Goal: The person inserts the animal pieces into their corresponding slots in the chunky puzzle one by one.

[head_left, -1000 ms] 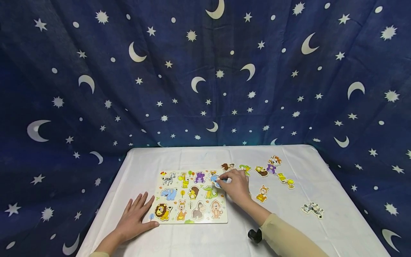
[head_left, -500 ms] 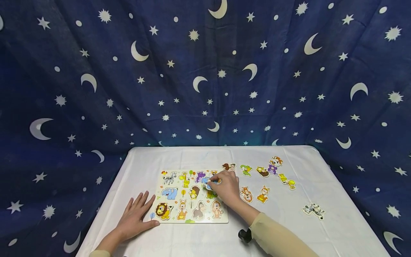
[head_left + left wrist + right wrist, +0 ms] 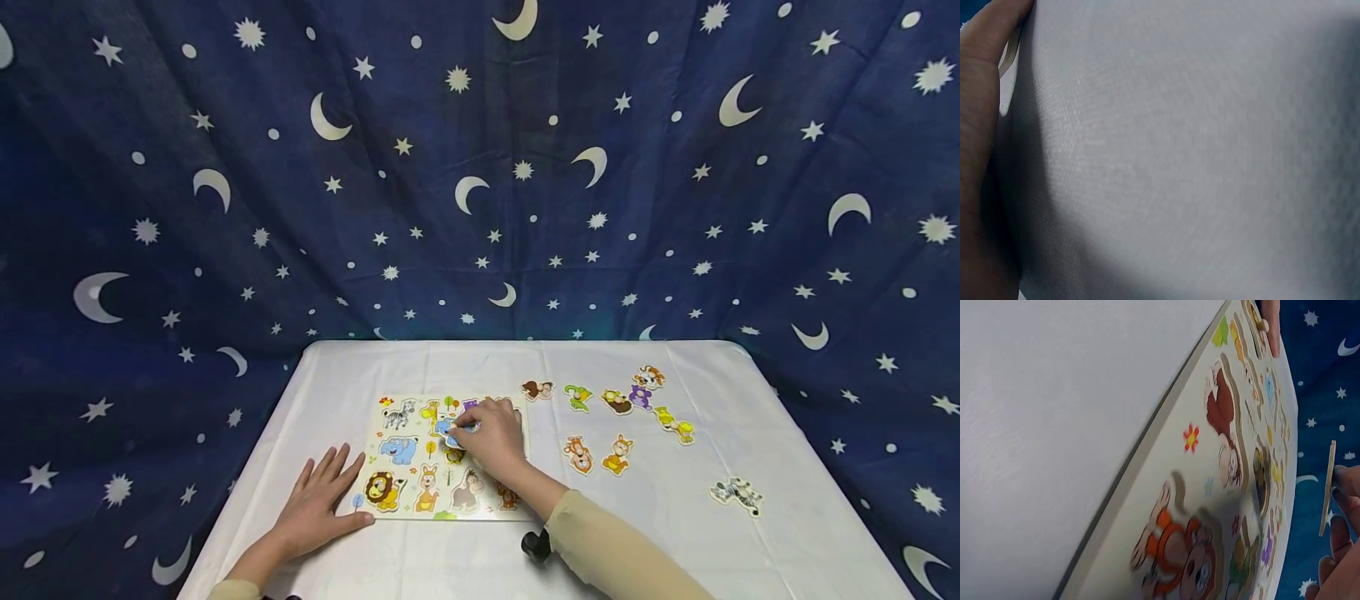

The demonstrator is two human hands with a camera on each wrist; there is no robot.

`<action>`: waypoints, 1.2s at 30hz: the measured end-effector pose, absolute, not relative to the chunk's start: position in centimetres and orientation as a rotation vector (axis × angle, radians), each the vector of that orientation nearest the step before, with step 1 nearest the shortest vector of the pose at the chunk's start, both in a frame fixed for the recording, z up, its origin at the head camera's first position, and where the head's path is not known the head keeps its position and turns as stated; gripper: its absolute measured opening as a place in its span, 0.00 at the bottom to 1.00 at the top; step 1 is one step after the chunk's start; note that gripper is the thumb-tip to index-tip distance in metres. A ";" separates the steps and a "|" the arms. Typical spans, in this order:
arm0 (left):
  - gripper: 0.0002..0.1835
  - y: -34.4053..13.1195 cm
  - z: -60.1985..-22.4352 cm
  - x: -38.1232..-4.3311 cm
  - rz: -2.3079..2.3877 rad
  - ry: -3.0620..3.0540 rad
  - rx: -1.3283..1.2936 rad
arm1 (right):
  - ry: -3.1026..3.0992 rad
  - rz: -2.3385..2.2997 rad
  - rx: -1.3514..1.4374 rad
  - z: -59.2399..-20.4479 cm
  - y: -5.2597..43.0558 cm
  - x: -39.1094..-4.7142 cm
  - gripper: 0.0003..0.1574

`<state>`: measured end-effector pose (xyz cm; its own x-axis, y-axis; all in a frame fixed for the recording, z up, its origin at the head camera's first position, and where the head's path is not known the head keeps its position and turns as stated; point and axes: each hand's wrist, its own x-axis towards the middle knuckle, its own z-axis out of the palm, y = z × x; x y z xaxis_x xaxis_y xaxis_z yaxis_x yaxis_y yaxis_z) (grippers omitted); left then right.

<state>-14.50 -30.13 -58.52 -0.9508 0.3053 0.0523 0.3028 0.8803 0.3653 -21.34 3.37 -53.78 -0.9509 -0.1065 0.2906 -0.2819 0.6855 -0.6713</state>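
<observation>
My right hand pinches a blue elephant puzzle piece between thumb and fingers, over the upper middle of the animal puzzle board. The right wrist view catches the piece edge-on, raised above the board. Its printed match, a blue elephant picture, shows at the board's left. In the bottom left recess sits the lion piece. My left hand rests on the cloth with fingers spread, its thumb at the board's lower left corner; the left wrist view shows only its edge.
Loose pieces lie right of the board: gorilla, crocodile, hedgehog, giraffe, monkey, kangaroo, zebra and others. White cloth covers the table. A starry blue curtain hangs behind.
My right hand has carried the elephant piece leftward across the board from its upper right side. My left hand has kept its place.
</observation>
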 end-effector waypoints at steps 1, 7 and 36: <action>0.56 -30.1 -58.6 -14.5 0.591 3.042 0.494 | -2.677 1.110 0.320 -53.8 3.1 -21.4 0.06; 0.56 -30.2 -58.7 -14.6 0.598 3.055 0.507 | -2.724 1.077 0.346 -54.0 1.7 -21.7 0.06; 0.55 -30.3 -58.5 -14.6 0.571 3.045 0.526 | -2.827 0.948 0.427 -54.4 -4.5 -21.6 0.06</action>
